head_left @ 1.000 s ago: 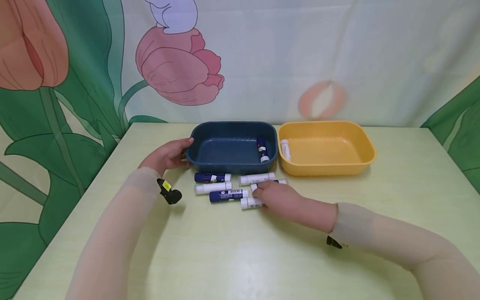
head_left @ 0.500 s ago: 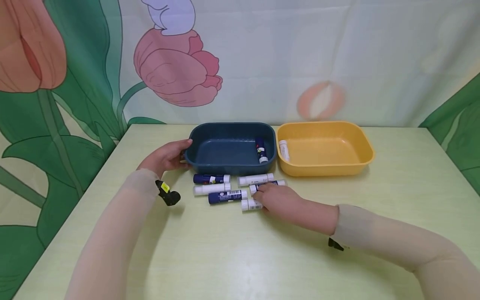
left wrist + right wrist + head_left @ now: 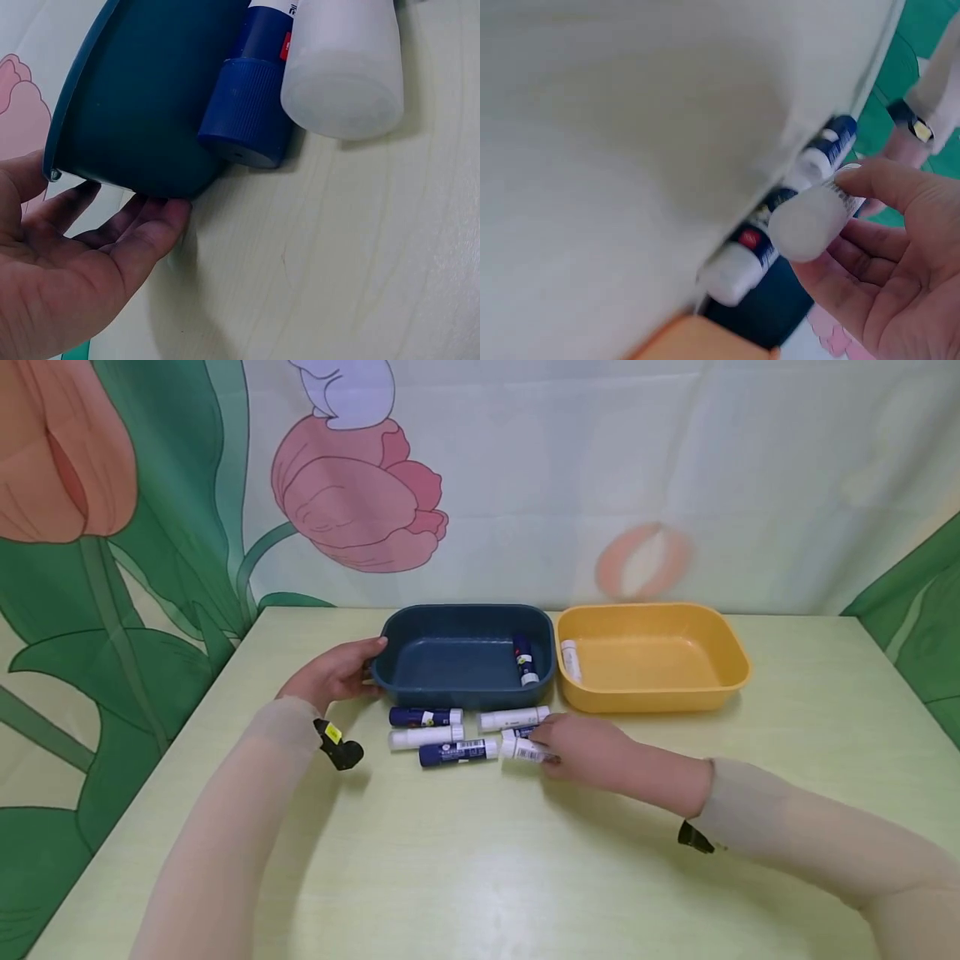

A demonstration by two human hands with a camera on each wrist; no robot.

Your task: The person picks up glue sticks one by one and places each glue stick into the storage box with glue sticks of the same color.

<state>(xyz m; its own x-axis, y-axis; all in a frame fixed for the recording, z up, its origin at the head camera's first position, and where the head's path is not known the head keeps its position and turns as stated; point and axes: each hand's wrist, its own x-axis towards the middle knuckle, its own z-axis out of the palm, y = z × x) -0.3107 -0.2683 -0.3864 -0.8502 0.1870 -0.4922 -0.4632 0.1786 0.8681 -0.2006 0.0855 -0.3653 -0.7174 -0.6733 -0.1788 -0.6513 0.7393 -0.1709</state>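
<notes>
My right hand (image 3: 588, 747) pinches a white glue stick (image 3: 527, 750) between thumb and fingers; in the right wrist view its translucent end (image 3: 808, 225) points toward the camera. Partly behind that hand lies a blue-labelled glue stick (image 3: 519, 733). At the left end of the dark blue bin (image 3: 465, 697), my left hand (image 3: 335, 672) holds the rim, thumb on top and fingers against the outer wall (image 3: 142, 97). Several more glue sticks lie before the bins: white (image 3: 513, 718), white (image 3: 426, 737), dark blue (image 3: 425, 717) and dark blue (image 3: 457, 752).
A yellow bin (image 3: 645, 700) stands right beside the blue one, with a white glue stick (image 3: 572, 660) inside. One dark blue glue stick (image 3: 524, 658) lies in the blue bin. Behind the pale table (image 3: 450, 877) hangs a flower-printed cloth (image 3: 525, 485).
My right hand has taken hold of the front white glue stick and brought it slightly up and to the right, its near end now tilted. The left hand stays at the blue bin.
</notes>
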